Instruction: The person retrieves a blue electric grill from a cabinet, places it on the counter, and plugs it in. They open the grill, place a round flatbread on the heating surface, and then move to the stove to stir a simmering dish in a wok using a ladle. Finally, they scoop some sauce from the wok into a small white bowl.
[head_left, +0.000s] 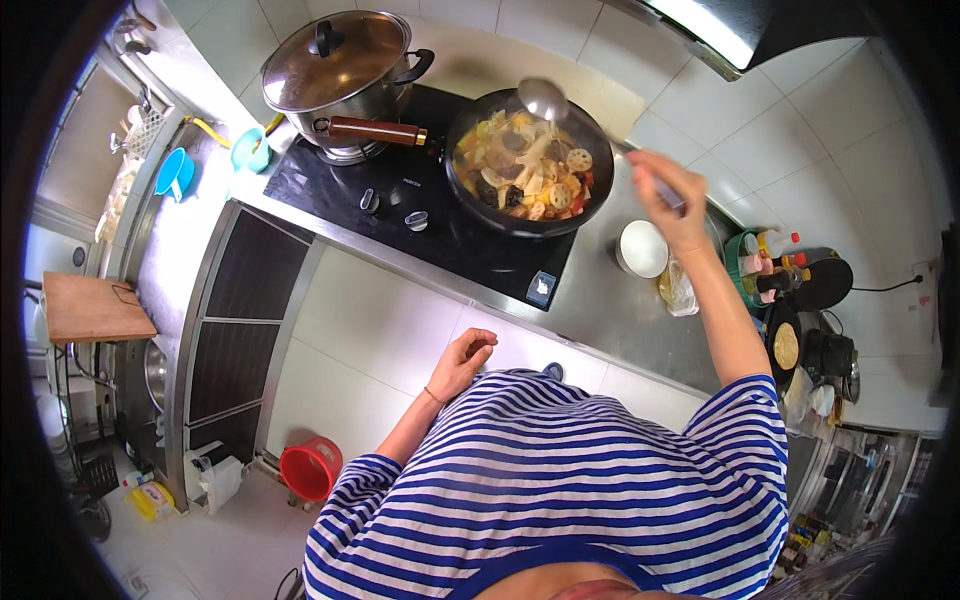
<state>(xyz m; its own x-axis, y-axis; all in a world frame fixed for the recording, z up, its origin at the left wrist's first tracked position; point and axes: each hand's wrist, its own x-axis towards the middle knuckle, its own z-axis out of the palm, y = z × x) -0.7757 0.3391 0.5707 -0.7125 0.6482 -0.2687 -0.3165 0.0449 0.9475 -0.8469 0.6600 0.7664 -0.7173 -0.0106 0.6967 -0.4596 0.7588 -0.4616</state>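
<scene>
My right hand grips the handle of a metal ladle, whose blurred bowl is over the far side of a black wok. In the wok lies a mixed stew with lotus root slices, dark pieces that look like wood ear fungus, and pale and red pieces. The wok rests on a black glass gas stove, its brown handle pointing left. Away from the stove, my left hand hangs in front of my striped shirt with fingers loosely curled, holding nothing.
Left of the wok stands a lidded steel pot. A white bowl and a clear plastic bag sit right of the stove. Bottles crowd a green basket further right. A red bucket is on the floor.
</scene>
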